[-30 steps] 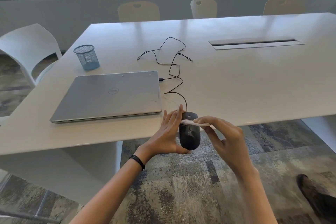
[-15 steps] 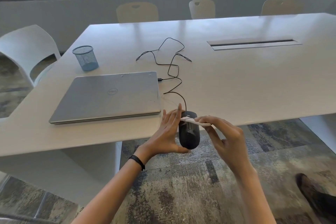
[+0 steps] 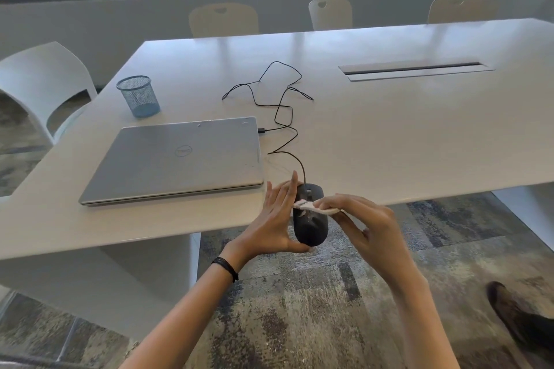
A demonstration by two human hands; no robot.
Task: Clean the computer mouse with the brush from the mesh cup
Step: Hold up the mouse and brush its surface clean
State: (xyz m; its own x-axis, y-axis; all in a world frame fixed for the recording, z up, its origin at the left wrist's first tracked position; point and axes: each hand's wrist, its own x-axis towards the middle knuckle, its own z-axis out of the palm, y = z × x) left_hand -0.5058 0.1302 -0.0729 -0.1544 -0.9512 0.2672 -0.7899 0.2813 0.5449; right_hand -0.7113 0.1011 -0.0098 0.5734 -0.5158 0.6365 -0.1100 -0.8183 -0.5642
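Black plastic is sitting at the centre of both hands: a computer mouse is being held in the air just off the near edge of the desk, above the carpet. The left hand is keeping a light grip on it, with the thumb hooking under the mouse's near end and the long fingers lying almost straight along its left side up to the far end. The right hand is closing its grip on a thin white brush, pinching the handle between thumb and fingertips. The brush is lying crosswise over the top of the mouse, its head touching the area around the scroll wheel. Pale marks are showing on the mouse's back; whether they are dust or glare cannot be told.

A dark band is circling the left wrist. A thin black cable is running from the mouse's far end in loose loops across the desk to a plug at the right edge of a closed silver laptop. Beyond the laptop's far left corner, a blue mesh cup is standing upright. A long cable slot is lying in the desk to the right. Pale chairs are standing around the desk, and a dark shoe is showing at lower right.
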